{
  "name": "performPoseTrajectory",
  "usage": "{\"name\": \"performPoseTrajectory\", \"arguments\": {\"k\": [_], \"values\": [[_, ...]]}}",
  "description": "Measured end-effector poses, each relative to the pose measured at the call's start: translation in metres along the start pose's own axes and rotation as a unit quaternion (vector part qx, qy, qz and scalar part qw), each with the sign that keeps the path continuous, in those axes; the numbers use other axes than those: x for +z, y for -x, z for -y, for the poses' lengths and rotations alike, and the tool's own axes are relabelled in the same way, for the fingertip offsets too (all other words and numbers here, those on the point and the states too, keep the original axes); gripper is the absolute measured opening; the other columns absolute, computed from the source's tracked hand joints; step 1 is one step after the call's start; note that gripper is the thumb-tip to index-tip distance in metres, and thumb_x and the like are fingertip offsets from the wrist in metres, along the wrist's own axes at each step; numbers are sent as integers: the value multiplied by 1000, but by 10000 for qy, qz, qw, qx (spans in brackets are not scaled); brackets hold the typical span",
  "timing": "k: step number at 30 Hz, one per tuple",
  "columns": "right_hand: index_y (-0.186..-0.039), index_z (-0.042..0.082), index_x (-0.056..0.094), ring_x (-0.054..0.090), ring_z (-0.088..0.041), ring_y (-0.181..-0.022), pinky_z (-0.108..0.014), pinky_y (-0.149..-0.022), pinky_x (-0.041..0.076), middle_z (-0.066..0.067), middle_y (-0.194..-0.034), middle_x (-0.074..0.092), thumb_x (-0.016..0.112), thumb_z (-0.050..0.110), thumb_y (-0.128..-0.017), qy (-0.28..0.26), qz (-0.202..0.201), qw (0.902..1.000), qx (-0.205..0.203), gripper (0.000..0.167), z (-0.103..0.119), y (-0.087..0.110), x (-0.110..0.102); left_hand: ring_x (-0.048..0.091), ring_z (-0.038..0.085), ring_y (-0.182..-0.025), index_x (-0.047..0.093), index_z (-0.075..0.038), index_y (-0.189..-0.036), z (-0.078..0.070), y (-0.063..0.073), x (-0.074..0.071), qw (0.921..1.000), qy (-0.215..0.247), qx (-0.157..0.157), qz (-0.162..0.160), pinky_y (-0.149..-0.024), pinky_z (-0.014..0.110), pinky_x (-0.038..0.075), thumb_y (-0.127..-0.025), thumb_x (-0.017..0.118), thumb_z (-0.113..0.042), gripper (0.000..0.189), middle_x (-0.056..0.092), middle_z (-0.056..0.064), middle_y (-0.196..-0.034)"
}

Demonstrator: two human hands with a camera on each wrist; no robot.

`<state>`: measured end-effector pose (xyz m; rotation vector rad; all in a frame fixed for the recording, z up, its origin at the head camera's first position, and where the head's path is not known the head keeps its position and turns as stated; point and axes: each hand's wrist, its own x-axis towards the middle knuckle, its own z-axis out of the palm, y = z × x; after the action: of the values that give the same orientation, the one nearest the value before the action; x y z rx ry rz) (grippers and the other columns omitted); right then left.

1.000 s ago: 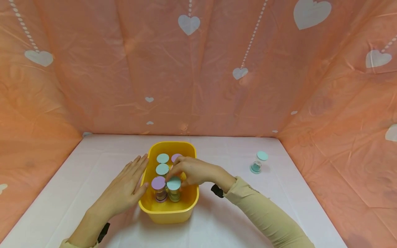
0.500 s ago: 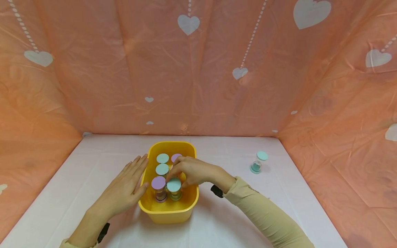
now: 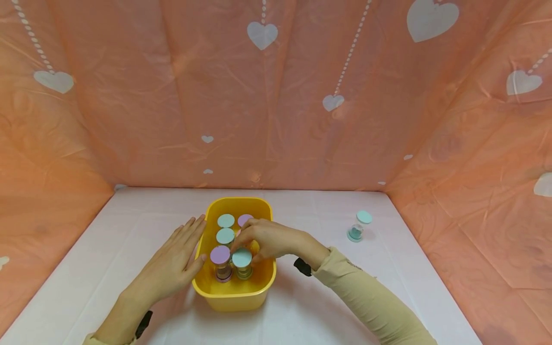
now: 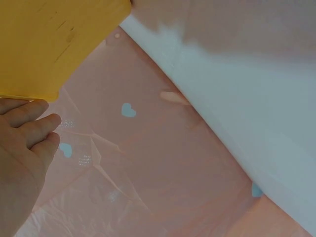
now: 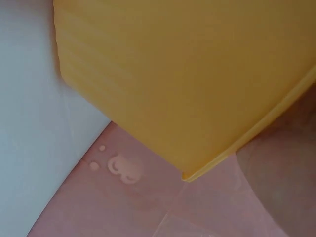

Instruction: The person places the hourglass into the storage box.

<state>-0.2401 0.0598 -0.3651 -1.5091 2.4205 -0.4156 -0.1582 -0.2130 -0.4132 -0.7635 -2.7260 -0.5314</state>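
Observation:
A yellow plastic bin [image 3: 235, 302] stands on the table and holds several small hourglasses. My right hand [image 3: 269, 238] reaches over its right wall and pinches a mint-capped hourglass [image 3: 242, 258] near the front. Just left of that one stands a purple-capped hourglass [image 3: 220, 255]. Two mint-capped hourglasses, one a mint-capped hourglass [image 3: 225, 236] in the middle, stand behind it. At the back right a purple-capped hourglass [image 3: 245, 219] is partly hidden by my hand. My left hand [image 3: 168, 266] rests on the bin's left rim with straight fingers; the left wrist view shows its fingertips at the yellow wall [image 4: 54, 44].
A mint-capped hourglass [image 3: 359, 226] with teal sand stands alone on the white table [image 3: 336, 297], to the right. An orange sheet [image 3: 297, 143] with pale hearts encloses the back and both sides. In the right wrist view the bin's outer wall [image 5: 173, 74] fills much of the picture.
The pinched mint-capped hourglass has shifted very slightly right and straightened inside the bin. Both hands and the bin stay practically where they were.

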Motion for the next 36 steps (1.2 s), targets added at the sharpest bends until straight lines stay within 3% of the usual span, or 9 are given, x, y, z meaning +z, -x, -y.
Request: {"name": "performPoseTrajectory", "arguments": {"k": [6,10,17,23,29,32,36], "values": [[-129,19,75,56,-10,-119,-23,-107,45,12,-128,71,86,7,-84,-267,-167,9995,-9,48,-2,8,-1,25,44,-155,31,4,-160,-1,-1,0,10000,30,-39,57,-131,35,3,-104,58,-28,70,26,20,-169],[-130,15,74,58,-11,-115,-23,-104,46,7,-129,71,82,5,-86,-478,-489,9976,-64,46,-2,16,-3,26,45,-154,32,5,-160,-1,-1,-1,10000,43,-36,53,-131,36,4,-104,58,-28,70,27,21,-169],[-124,11,75,62,-14,-121,-31,-108,48,3,-126,73,79,8,-90,-794,-1719,9814,-324,35,-7,37,-1,26,45,-154,32,5,-160,-2,-1,-1,10000,33,-23,50,-131,34,2,-104,58,-28,70,27,21,-169],[-122,10,75,65,-16,-117,-35,-100,54,1,-123,74,78,9,-92,-1058,-2874,9517,-203,30,-17,56,6,26,45,-154,31,5,-160,-2,-1,-1,10000,48,-50,62,-130,32,1,-104,58,-28,70,27,21,-169],[-121,6,74,68,-20,-111,-41,-89,60,-4,-122,73,77,1,-91,-1272,-3943,9101,-96,30,-32,73,15,27,45,-153,32,5,-160,-2,-1,0,10000,15,-51,40,-131,35,4,-103,59,-28,71,27,21,-169],[-121,5,74,69,-25,-106,-46,-88,60,-8,-121,73,76,-3,-90,-1399,-4371,8883,186,32,-35,85,17,26,45,-154,32,5,-160,-2,-1,0,10000,31,-62,43,-131,35,4,-103,59,-28,71,27,21,-169],[-123,6,73,68,-27,-107,-40,-92,59,-8,-122,72,75,-4,-90,-1488,-4781,8629,680,34,-47,102,23,25,44,-155,32,4,-160,-3,-2,0,9999,66,-67,52,-131,34,3,-103,59,-27,71,27,21,-169]]}}
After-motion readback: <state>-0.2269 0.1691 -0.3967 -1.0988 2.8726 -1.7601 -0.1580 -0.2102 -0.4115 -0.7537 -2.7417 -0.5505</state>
